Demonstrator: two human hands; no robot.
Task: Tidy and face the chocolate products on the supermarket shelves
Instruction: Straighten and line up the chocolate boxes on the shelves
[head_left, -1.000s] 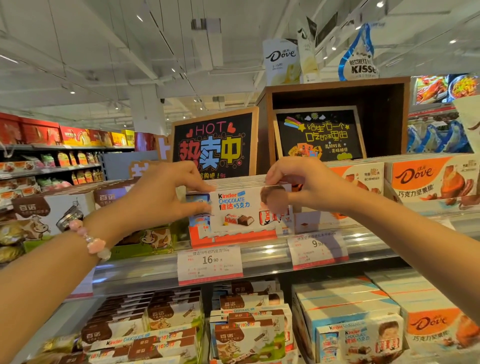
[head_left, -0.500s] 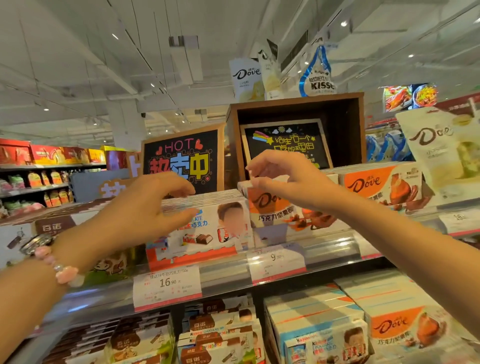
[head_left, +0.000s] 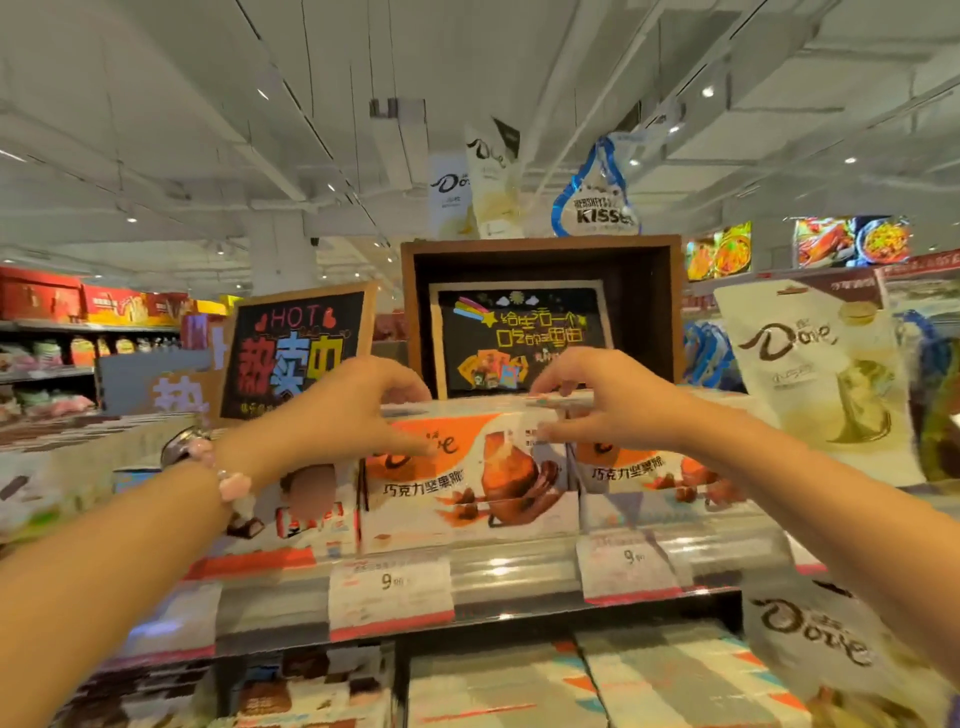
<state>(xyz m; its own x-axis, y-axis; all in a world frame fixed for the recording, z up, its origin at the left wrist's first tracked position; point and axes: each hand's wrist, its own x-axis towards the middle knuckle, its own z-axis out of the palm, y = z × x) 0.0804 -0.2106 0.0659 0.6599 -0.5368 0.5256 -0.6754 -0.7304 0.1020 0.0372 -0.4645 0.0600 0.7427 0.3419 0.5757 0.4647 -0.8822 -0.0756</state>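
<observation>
Both hands have left the Kinder box (head_left: 306, 499) and slid right to the orange Dove box (head_left: 467, 467), which now sits centre-view on the top shelf (head_left: 509, 566). The Kinder box stands just beside it at its 9 o'clock, partly hidden by the left wrist.

The left hand (head_left: 343, 415) has its thumb laid across the front face near the upper left corner and its fingers curled over the top edge — a grip on that corner, though blur softens the contact. The right hand (head_left: 608, 405) mirrors it at the upper right corner, fingers hooked over the top and thumb low on the front, roughly where this box meets a second Dove box (head_left: 654, 467) at 3 o'clock. Whether the right hand holds one box or bridges the seam, I cannot tell.

The step in hand looks like squaring this Dove facing. Next, I judge, the box needs drawing forward to the shelf lip above the price tag (head_left: 389, 592) — evenly with both hands, so it stays flush with its neighbours and does not twist.
</observation>
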